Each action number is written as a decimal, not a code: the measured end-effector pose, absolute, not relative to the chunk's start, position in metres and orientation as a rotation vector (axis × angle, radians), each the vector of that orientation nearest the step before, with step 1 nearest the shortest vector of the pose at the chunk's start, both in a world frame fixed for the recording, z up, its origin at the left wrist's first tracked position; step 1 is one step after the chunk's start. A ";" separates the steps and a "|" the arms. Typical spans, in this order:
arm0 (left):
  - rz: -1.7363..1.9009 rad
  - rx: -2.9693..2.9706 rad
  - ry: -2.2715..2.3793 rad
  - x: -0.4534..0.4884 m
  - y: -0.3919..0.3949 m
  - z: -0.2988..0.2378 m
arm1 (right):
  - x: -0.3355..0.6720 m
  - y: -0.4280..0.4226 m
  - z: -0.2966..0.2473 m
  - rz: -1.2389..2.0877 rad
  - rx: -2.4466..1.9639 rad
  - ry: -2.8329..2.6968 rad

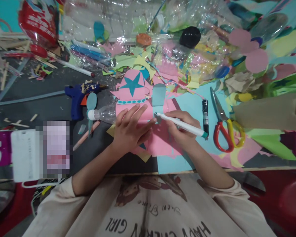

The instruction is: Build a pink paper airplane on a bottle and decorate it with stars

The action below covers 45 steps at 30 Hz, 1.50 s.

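My left hand [130, 130] lies flat with fingers spread on a pink paper sheet [160, 141], pressing it to the table. My right hand [181, 128] is closed on a white marker with a teal tip [180, 124]; the tip touches the pink paper just below a small light-blue paper shape [159, 95]. Above sits a pink paper shape with a teal star [132, 85]. A light-blue sheet [192, 102] lies under and to the right of the pink one.
Red-and-yellow scissors [224, 126] and a black marker [205, 113] lie right of my hands. A blue glue gun [79, 97], a clear plastic bottle [103, 114], a phone [24, 154], and piles of coloured paper scraps and plastic wrap crowd the table.
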State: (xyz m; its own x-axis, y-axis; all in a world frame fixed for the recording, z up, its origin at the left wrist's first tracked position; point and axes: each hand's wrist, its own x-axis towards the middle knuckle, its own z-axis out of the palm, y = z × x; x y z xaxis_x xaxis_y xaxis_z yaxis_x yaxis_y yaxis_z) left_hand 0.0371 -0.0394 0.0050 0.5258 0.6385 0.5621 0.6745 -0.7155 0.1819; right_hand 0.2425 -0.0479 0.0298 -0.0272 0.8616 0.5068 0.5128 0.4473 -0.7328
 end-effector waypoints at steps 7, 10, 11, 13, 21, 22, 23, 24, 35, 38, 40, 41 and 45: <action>-0.907 -2.693 -1.146 0.035 -0.039 0.005 | 0.240 -0.047 0.029 0.353 -1.104 -1.749; -0.907 -2.691 -1.152 0.036 -0.039 0.005 | 0.239 -0.047 0.027 0.367 -1.097 -1.732; -0.904 -2.688 -1.154 0.036 -0.039 0.006 | 0.239 -0.047 0.027 0.377 -1.098 -1.733; -0.906 -2.676 -1.144 0.037 -0.038 0.006 | 0.238 -0.046 0.028 0.388 -1.088 -1.737; -0.896 -2.664 -1.135 0.036 -0.038 0.007 | 0.239 -0.047 0.031 0.358 -1.093 -1.713; -0.885 -2.672 -1.144 0.036 -0.038 0.007 | 0.239 -0.047 0.031 0.359 -1.104 -1.696; -0.874 -2.681 -1.156 0.036 -0.038 0.007 | 0.239 -0.048 0.031 0.361 -1.114 -1.675; -0.867 -2.693 -1.170 0.036 -0.039 0.006 | 0.240 -0.048 0.031 0.362 -1.124 -1.656; -0.935 -2.691 -1.159 0.037 -0.038 0.007 | 0.247 -0.048 0.028 0.365 -1.184 -1.625; -0.910 -2.697 -1.171 0.036 -0.038 0.007 | 0.248 -0.048 0.027 0.339 -1.188 -1.625; -0.858 -2.693 -1.200 0.036 -0.039 0.006 | 0.249 -0.047 0.025 0.271 -1.181 -1.606; -0.836 -2.688 -1.216 0.036 -0.039 0.006 | 0.250 -0.047 0.024 0.243 -1.184 -1.597; -0.863 -2.676 -1.210 0.037 -0.039 0.005 | 0.250 -0.047 0.023 0.257 -1.198 -1.609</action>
State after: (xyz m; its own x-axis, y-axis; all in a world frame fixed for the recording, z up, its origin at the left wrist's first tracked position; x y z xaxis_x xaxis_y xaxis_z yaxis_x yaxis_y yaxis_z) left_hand 0.0366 -0.0392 0.0049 0.5292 0.6673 0.5240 0.7129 -0.6846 0.1519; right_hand 0.2501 -0.0468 0.0232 0.0677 0.7911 0.6080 0.5627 0.4729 -0.6781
